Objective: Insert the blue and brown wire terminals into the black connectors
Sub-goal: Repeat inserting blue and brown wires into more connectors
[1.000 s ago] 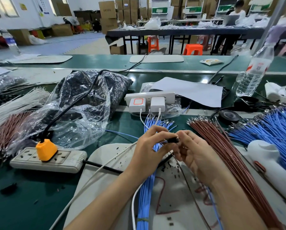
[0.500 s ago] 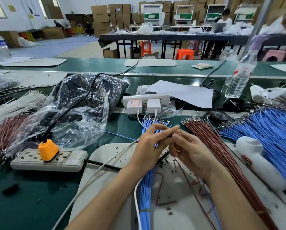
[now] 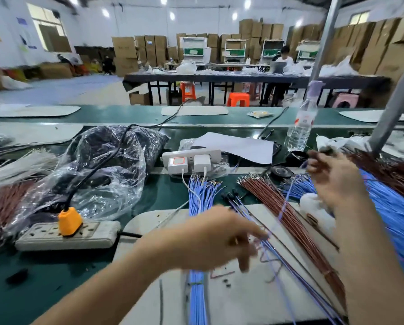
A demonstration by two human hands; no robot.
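Separated since 0.5 s ago, when they met over 1 connector at desk centre, the 2 hands now work apart: the right hand has swung up and right, its grip pinching a trailing blue wire, probably to set a finished piece aside. The left hand has dropped over loose wire pairs ending in black connectors on the white mat, likely to take the next; blur means I cannot tell its grip. The blue wire bundle and brown wire bundle lie within reach.

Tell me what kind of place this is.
Most likely a wire-harness assembly workshop in a factory: bundles of blue wires and brown wires with terminals lie on the green bench, and stacked cardboard cartons stand at the back behind another long worktable.
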